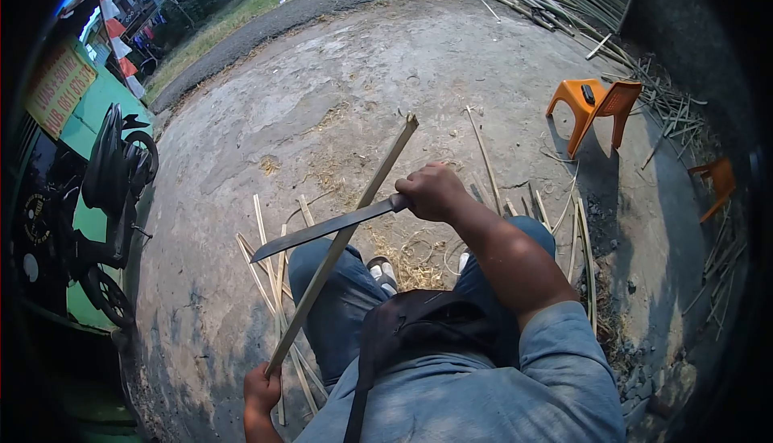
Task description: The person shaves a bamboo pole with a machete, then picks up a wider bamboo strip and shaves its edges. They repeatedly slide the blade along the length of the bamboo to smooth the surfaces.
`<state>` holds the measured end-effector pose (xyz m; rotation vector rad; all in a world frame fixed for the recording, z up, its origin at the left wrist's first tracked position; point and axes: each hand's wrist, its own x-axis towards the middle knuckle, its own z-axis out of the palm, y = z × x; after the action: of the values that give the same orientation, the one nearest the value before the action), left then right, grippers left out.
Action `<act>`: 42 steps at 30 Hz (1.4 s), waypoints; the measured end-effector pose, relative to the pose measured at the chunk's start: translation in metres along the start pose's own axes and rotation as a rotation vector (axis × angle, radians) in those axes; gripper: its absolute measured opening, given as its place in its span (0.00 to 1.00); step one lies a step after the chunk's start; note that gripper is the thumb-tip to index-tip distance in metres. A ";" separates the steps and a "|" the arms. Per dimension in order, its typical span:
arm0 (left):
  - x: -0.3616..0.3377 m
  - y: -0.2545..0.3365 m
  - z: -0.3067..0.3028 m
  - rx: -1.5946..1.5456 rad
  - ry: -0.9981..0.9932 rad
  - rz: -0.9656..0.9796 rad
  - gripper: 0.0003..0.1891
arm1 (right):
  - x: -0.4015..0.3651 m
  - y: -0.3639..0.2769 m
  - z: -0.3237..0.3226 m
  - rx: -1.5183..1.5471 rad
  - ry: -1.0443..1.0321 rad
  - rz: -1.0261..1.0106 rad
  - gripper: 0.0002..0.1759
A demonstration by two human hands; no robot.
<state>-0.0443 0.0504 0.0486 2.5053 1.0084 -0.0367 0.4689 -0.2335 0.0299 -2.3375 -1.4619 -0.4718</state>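
Head view: right grip (433, 191) clenched on knife (318, 229), left grip (262, 387) on bamboo strip (322, 276); black bag (427, 329), contents hidden.

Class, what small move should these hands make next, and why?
Probably a short, light stroke of the knife along the strip, led by the right hand. That hand grips the knife, which crosses the strip in this view, and the left hand holds the strip's near end; whether knife and strip touch is hard to tell.
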 end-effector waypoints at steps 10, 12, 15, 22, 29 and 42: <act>0.008 0.010 0.000 0.022 0.007 0.046 0.16 | -0.017 0.080 -0.011 -0.011 0.065 0.771 0.08; 0.009 0.008 0.000 -0.008 -0.018 0.052 0.16 | -0.015 0.073 -0.016 -0.002 0.076 0.748 0.08; 0.007 0.014 0.002 0.007 0.005 0.079 0.15 | -0.015 0.056 -0.019 0.021 0.092 0.632 0.07; 0.008 0.008 -0.002 0.014 -0.018 0.035 0.15 | 0.001 -0.002 -0.010 -0.007 0.062 0.140 0.06; 0.001 -0.016 0.023 -0.135 -0.022 0.040 0.17 | -0.014 0.074 -0.008 -0.086 0.156 0.552 0.09; 0.001 -0.001 0.026 -0.137 0.011 0.047 0.17 | -0.007 0.022 -0.009 0.016 0.048 0.263 0.07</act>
<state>-0.0405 0.0407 0.0244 2.4061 0.9244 0.0586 0.4853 -0.2523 0.0327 -2.4412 -1.1103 -0.4390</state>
